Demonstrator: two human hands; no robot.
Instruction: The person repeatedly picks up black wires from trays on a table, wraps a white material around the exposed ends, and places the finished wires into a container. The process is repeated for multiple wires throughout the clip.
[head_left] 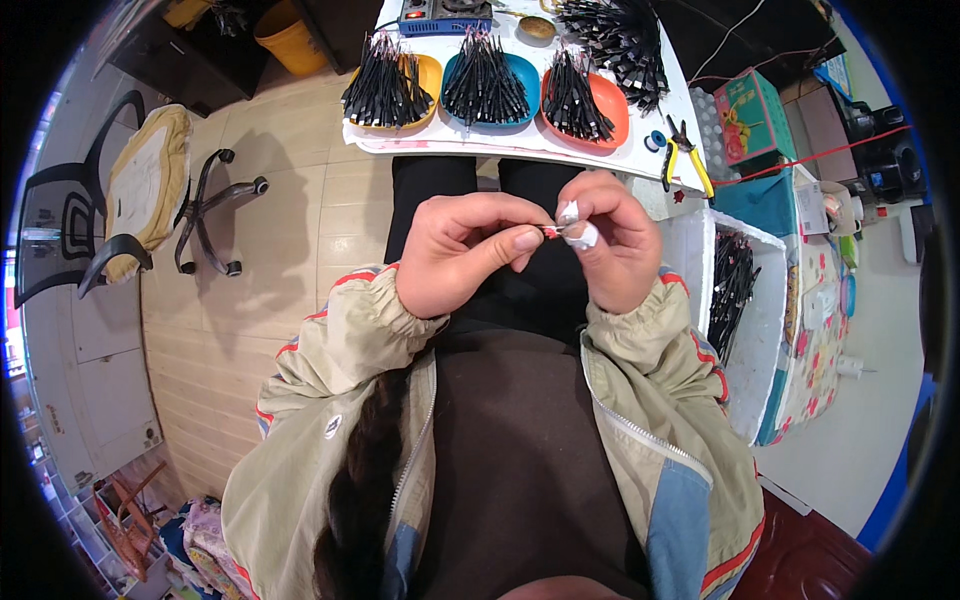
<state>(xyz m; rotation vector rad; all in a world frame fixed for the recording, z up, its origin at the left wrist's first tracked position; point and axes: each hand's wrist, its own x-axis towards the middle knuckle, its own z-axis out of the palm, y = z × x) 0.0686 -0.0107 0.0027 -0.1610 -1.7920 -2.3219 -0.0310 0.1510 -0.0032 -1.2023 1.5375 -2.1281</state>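
Note:
Above my lap, my left hand (470, 245) is closed, thumb and forefinger pinching a small wire end (550, 231) with red and dark strands. My right hand (612, 235) grips the same wire end from the other side; white tape wraps its thumb and forefinger tips. Whether a longer cable hangs below cannot be made out against my black trousers. Beyond my hands, on the white table (440, 145), bundles of short black cables lie in a yellow tray (432, 75), a blue tray (530, 75) and an orange-red tray (612, 100).
Yellow-handled pliers (690, 165) and a small spool (655, 141) lie at the table's right edge. A blue box-shaped device (445, 18) and a loose cable pile (625, 45) are farther back. At right stands a white foam box (765, 300) with cables; at left, an office chair (150, 190).

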